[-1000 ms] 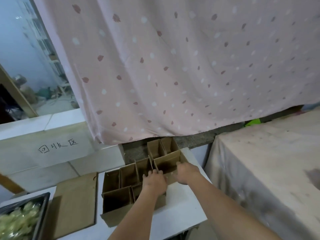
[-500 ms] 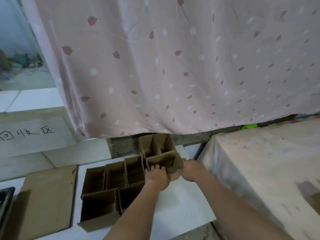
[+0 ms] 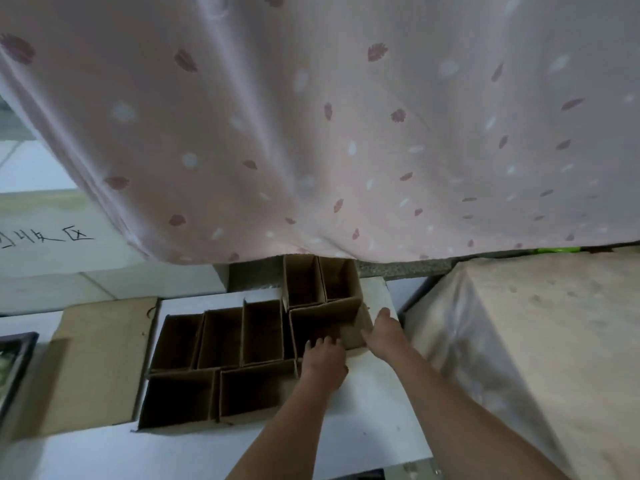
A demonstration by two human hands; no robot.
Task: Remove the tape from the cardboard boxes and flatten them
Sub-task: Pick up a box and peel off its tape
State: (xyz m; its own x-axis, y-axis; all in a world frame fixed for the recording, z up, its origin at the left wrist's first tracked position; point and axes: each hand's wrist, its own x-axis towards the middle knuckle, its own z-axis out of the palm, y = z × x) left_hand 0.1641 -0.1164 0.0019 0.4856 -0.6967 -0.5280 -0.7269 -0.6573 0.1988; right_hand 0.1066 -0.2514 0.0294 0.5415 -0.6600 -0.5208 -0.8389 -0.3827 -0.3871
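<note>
We grip one open cardboard box (image 3: 325, 318) near the table's (image 3: 377, 403) right edge: our left hand (image 3: 323, 362) curls its fingers over the near wall, our right hand (image 3: 384, 332) clasps the right wall. More boxes (image 3: 221, 341) crowd beside it toward the middle.

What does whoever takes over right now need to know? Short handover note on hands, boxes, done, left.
Left hand: fingers reach over the near rim of the open box at the cluster's right; whether they grip it is unclear.
Right hand: against that box's right side; grip hidden.
Boxes: about seven other open cardboard boxes stand upright, packed together on the white table.
Done: one flattened cardboard sheet lies left of the cluster.
Left: the open box in hand and all the rest still stand unflattened. No tape can be made out from here.
</note>
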